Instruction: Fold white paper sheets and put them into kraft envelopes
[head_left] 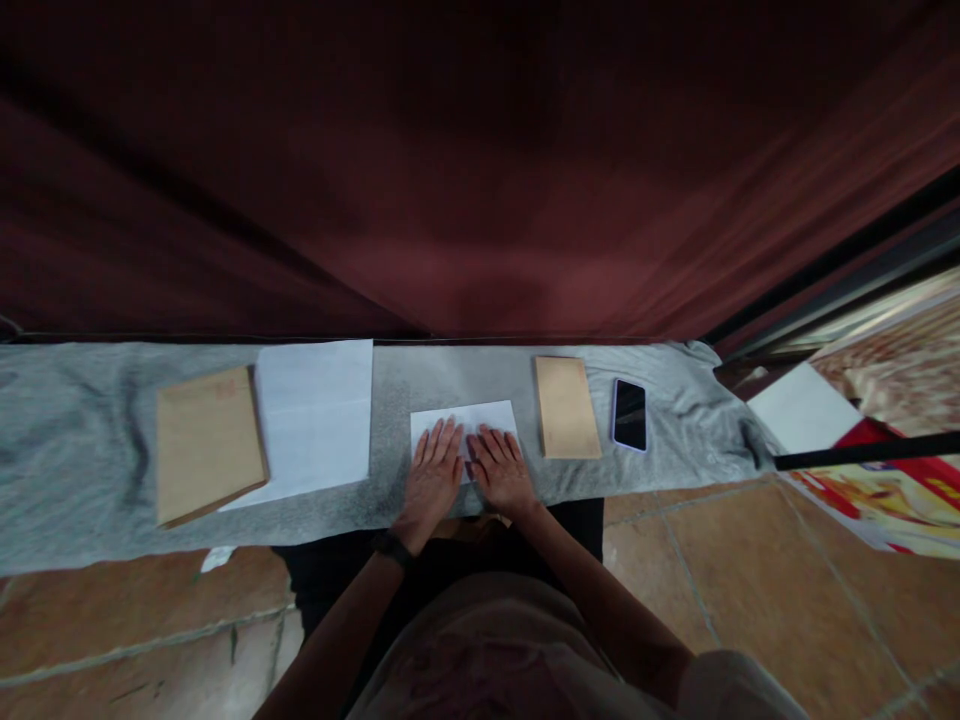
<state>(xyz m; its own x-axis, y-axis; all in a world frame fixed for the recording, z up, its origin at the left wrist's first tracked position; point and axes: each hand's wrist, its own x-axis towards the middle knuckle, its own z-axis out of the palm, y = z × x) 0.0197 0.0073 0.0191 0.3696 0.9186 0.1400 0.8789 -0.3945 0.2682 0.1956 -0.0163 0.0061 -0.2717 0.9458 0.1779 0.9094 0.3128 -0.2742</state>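
A white sheet of paper (487,412), wider than it is deep, lies in front of me on the grey cloth. My left hand (435,468) rests flat on its left part with the fingers stretched out. On the right part lies my right hand (502,472), palm down and fingers apart. The two hands nearly meet at the thumbs and cover the lower part of the paper. Whether the sheet is folded, I cannot tell. To the right of my hands is a small brown envelope (568,408).
Larger white sheets (315,420) lie at left, partly under a stack of brown envelopes (208,445). A phone (629,414) lies right of the small envelope. The grey cloth (82,450) covers a narrow surface against a dark red panel (480,270). A colourful box (892,495) stands at far right.
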